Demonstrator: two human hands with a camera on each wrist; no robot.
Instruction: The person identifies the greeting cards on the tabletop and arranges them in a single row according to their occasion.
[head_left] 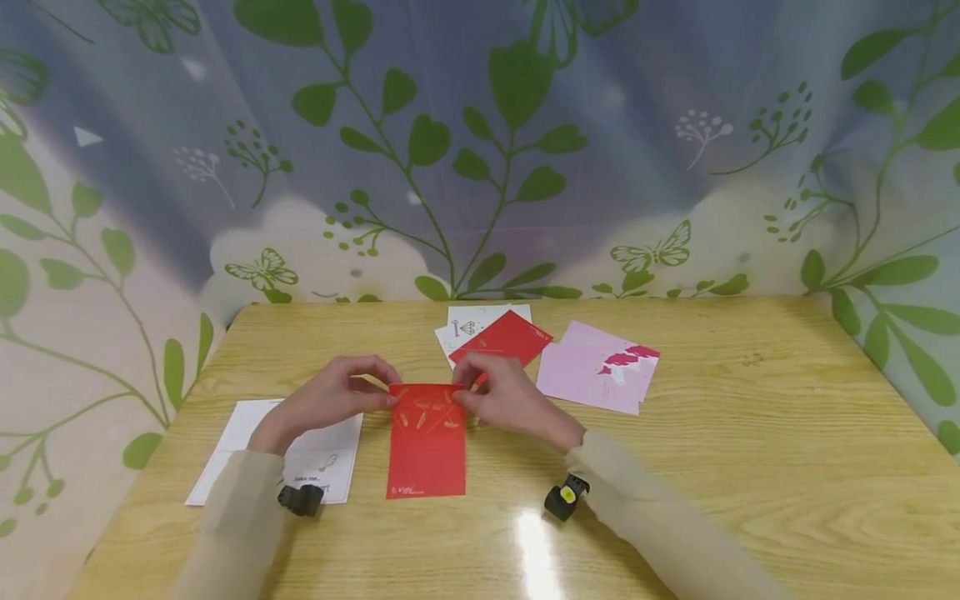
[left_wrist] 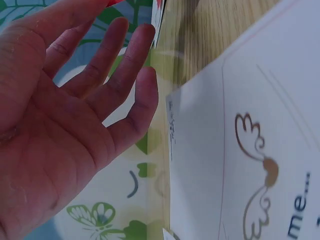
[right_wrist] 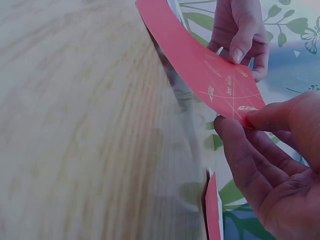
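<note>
A red card with gold print (head_left: 426, 462) is held by its top edge in the middle of the table. My left hand (head_left: 330, 400) pinches its top left corner, and my right hand (head_left: 504, 396) pinches the top right one. In the right wrist view the red card (right_wrist: 195, 60) bends upward at the pinched end, thumb on its printed face. The left wrist view shows my left hand (left_wrist: 75, 115) from the palm side; only a sliver of red appears at its fingertips there. Beneath my left forearm lies a white card (head_left: 236, 421) with a winged drawing, partly covered.
Behind my right hand, a second red card (head_left: 517, 335) overlaps white printed cards (head_left: 491, 313). To their right lies a pink card (head_left: 573, 367) with a dark pink and white patch. A leaf-patterned curtain (head_left: 465, 167) hangs along the wooden table's (head_left: 750, 467) back edge.
</note>
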